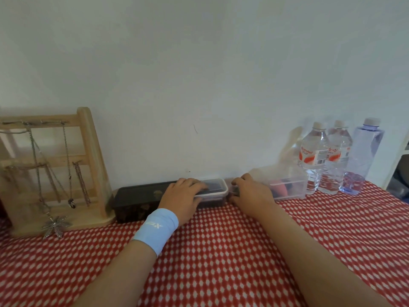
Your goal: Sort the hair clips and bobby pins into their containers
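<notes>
A small clear container with a white-rimmed lid (218, 189) stands by the wall and holds dark things. My left hand (183, 196), with a light blue wristband, lies over its lid, fingers curled round it. To the right stands a bigger clear open container (290, 185) with a reddish piece and dark pieces inside. My right hand (250, 192) grips that container's left end, fingertips curled down in the gap between the two boxes. I cannot make out single clips or pins.
A long dark box (137, 199) sits left of the lidded container. A wooden jewellery stand (88, 165) hung with chains is at the far left. Three water bottles (332, 156) and a small glass (353, 182) stand at the right. A red-and-white cloth (221, 251) covers the table.
</notes>
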Tool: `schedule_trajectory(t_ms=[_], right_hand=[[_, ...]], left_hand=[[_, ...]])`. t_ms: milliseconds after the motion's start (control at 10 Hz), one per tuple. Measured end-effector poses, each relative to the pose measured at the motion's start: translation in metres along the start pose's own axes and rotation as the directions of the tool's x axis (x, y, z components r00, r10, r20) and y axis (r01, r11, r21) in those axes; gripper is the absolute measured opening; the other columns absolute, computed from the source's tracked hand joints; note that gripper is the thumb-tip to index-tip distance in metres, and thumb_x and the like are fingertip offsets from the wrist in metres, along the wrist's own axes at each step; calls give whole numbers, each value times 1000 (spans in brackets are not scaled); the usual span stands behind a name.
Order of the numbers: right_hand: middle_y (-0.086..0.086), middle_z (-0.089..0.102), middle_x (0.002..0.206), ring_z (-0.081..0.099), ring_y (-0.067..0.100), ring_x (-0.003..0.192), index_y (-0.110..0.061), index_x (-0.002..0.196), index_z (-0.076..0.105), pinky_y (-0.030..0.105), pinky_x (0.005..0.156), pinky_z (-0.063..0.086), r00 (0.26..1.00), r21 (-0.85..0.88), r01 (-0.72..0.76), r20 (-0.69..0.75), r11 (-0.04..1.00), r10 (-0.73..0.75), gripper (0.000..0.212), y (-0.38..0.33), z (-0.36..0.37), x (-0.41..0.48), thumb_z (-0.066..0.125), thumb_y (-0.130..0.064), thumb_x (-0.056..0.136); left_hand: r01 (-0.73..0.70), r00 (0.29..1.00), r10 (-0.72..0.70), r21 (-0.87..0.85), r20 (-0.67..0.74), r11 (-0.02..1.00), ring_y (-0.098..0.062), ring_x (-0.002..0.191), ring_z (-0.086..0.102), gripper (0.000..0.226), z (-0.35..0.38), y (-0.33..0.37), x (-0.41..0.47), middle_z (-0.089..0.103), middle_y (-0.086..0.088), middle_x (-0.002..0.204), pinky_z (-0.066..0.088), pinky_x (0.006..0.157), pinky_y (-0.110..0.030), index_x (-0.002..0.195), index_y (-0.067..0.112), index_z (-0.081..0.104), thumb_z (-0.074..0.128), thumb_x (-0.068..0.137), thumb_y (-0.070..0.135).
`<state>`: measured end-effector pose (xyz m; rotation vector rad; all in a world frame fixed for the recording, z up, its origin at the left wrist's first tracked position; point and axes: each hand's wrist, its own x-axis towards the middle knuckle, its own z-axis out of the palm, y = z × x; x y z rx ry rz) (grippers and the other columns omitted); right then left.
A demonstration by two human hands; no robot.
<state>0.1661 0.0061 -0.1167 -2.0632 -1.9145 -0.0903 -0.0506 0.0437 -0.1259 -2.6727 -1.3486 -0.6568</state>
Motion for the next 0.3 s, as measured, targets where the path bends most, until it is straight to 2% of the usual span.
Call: schedule_trajectory(t_ms=[200, 300], right_hand=[[1, 46, 142, 62, 22, 110, -27, 142, 44, 36, 91, 52, 1000, -25, -1, 16, 1000, 2, 50, 0, 8, 2, 58, -44, 97], [3, 40, 148, 60, 25, 117, -30, 147, 37, 40, 95, 51, 1000, -25, 3, 3, 1000, -3, 61, 0, -4, 2, 59, -49, 93]], left_hand=[[-7, 999, 8, 15, -51, 1000, -11, 132, 38, 39, 5, 1, -5, 44, 15, 145, 26, 112, -31, 140, 40, 45, 45, 101, 34], [-18, 1000, 17, -56, -20, 998, -11, 136, 35, 45, 1, 0, -4, 42, 13, 148, 25, 115, -32, 144, 39, 41, 47, 100, 39]])
